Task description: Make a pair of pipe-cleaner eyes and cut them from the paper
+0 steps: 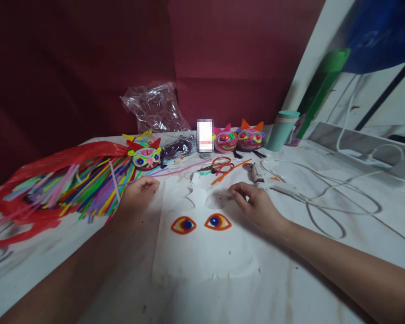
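Note:
A white sheet with cut curved edges [202, 256] lies before me. On it are two eye shapes, a left eye [183, 225] and a right eye [218, 221], each with an orange outline, yellow and red bands and a blue centre. My left hand [140, 194] rests by the sheet's upper left edge, fingers curled in; what they hold, if anything, is hidden. Over the sheet's upper right part, my right hand [251, 202] has thumb and forefinger brought together in a pinch. Anything between those fingertips is too small to make out.
Colourful fuzzy strips [94, 189] spill from a red plastic bag [70, 157] at left. Behind the sheet are red-handled scissors [222, 164], several decorated animal heads [250, 137] and a clear bag [155, 108]. A green cup [282, 130] and white cables [324, 202] occupy the right.

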`<state>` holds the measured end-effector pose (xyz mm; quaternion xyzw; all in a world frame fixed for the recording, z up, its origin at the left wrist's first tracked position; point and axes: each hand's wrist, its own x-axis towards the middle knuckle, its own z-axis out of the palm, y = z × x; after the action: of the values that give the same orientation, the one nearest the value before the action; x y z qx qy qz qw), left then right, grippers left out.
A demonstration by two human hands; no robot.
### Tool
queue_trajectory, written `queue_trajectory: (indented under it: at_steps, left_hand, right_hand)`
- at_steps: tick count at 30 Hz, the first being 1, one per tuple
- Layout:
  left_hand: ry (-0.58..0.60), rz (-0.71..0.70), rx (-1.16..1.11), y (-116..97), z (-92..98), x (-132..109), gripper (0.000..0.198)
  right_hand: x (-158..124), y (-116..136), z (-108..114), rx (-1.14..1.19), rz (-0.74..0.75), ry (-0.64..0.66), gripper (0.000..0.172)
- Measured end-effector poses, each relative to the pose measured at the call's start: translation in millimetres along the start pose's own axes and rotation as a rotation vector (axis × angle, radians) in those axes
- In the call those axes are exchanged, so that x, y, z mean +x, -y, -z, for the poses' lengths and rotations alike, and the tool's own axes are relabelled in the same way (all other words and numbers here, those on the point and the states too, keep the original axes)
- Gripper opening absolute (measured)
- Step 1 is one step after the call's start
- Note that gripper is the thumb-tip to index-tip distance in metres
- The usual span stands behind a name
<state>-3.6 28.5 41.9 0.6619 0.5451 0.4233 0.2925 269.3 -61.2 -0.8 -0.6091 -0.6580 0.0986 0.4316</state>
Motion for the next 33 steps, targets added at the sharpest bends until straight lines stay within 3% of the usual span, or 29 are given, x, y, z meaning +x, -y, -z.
queue_trajectory:
  at_steps: [4, 7, 10, 14, 18, 25, 33]
  left_hand:
    - [0.342, -0.125, 0.120, 3.3, -2.9, -4.4, 0.018]
    - [0.479, -0.236, 0.165, 10.1, -14.0, -14.2, 0.013]
    - [0.541, -0.411, 0.189, 17.8, -28.9, -28.6, 0.007]
    - [0.517, -0.583, 0.261, 25.2, -43.7, -45.6, 0.020]
    - [0.467, -0.572, 0.327, 28.4, -47.8, -48.0, 0.022]
    - [0.470, -0.499, 0.335, 28.2, -50.0, -43.0, 0.011]
    - [0.404, -0.532, 0.435, 21.8, -57.3, -45.8, 0.009]
  right_hand:
    - [0.4, -5.1, -3.6, -0.019, 0.010, 0.033, 0.019]
    - [-0.1, -6.5, -6.2, -0.028, 0.019, 0.065, 0.019]
    - [-2.7, -3.6, -8.2, -0.049, 0.054, 0.089, 0.019]
    - [-6.6, 3.0, -8.6, -0.128, 0.173, 0.113, 0.019]
    - [-6.0, 3.1, -7.2, -0.151, 0.235, 0.116, 0.019]
    - [-5.2, -3.3, -10.3, -0.156, 0.195, 0.135, 0.018]
    - [-8.2, 1.5, -14.2, -0.166, 0.238, 0.175, 0.017]
